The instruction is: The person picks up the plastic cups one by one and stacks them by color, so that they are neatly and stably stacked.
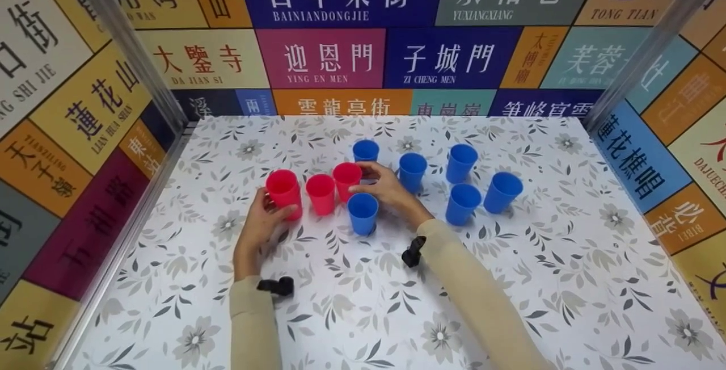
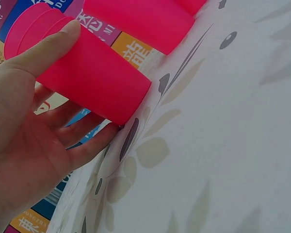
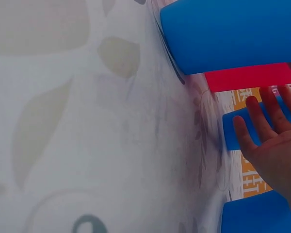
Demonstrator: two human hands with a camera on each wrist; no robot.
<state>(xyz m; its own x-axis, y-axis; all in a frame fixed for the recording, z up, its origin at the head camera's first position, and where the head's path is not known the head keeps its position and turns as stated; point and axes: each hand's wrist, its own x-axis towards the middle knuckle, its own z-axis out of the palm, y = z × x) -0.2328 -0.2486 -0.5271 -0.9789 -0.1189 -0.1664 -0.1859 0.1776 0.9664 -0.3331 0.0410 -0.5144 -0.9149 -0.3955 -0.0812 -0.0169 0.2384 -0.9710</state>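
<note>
Head view: my left hand [image 1: 260,227] grips the leftmost nested, tapered red plastic cups [image 1: 286,193] while my right hand [image 1: 388,185] touches the rightmost red cup [image 1: 345,181]; left wrist: that hand clasps their side; right wrist: a tapered blue plastic cup [image 3: 233,36] blocks sight, so I can't tell whether I grip.

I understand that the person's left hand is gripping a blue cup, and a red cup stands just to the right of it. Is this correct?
Not quite: the left hand grips a red cup, as the left wrist view shows. The rest is right.
</note>
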